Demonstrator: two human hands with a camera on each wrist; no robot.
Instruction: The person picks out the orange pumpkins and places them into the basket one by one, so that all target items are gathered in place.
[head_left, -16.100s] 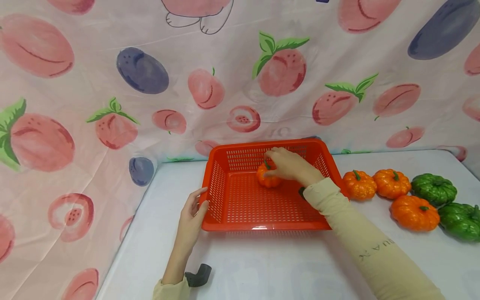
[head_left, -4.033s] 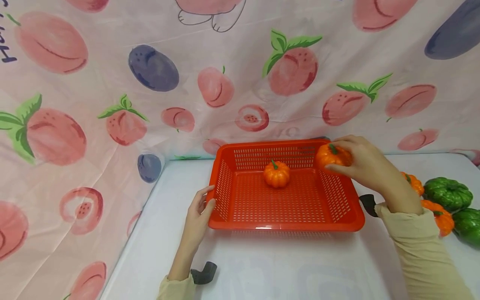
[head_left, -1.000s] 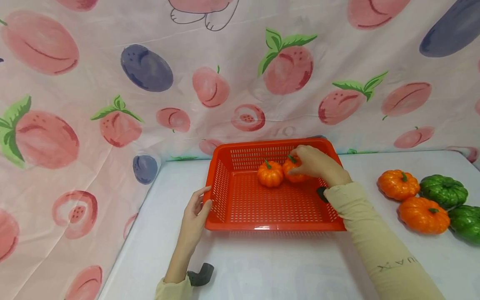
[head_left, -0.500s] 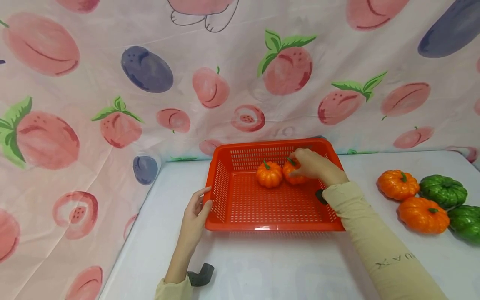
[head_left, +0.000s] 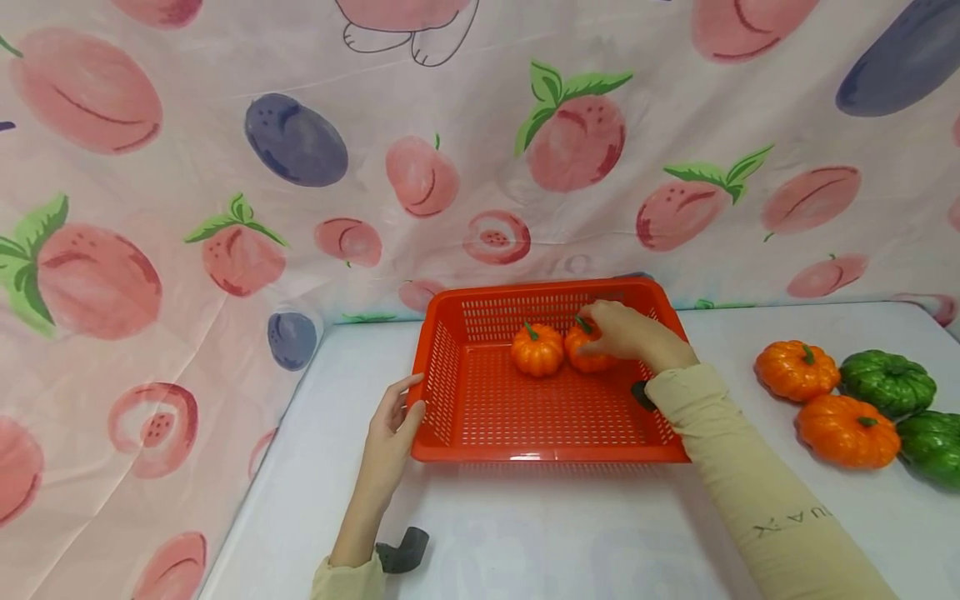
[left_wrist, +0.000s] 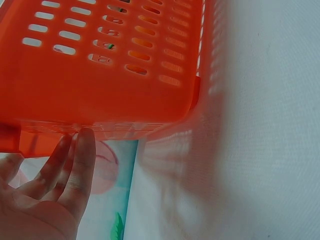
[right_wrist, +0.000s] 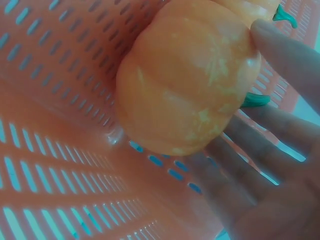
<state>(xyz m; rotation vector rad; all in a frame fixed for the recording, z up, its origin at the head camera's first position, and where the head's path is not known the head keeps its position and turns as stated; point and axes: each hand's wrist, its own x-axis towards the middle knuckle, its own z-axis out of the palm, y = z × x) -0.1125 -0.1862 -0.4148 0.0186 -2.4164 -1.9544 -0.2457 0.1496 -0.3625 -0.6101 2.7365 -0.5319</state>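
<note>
In the head view, a red slotted plastic basket (head_left: 551, 452) stands on the white table. My left hand (head_left: 387, 442) is at its left end. The left wrist view shows those fingers (left_wrist: 82, 160) fairly straight, their tips against the outer wall below the rim. Inside the basket, my right hand (head_left: 626, 335) grips a small orange pumpkin (head_left: 587, 348), partly hidden by the hand. Its thumb (right_wrist: 285, 55) and fingers lie on opposite sides of that pumpkin in the right wrist view. Just left of it sits another orange pumpkin (head_left: 537, 350) with a green stem, near the back wall.
Right of the basket lie two orange pumpkins (head_left: 847, 431) and two green pumpkins (head_left: 887, 382), grouped closely. A fruit-print cloth (head_left: 480, 125) rises behind the table and along its left side. A black wrist device (head_left: 402, 550) is by my left sleeve.
Four seconds ago my right hand held its pumpkin over the basket's right rim; now the pumpkin is down beside the first one. The first pumpkin has shifted slightly left. My left hand stays put.
</note>
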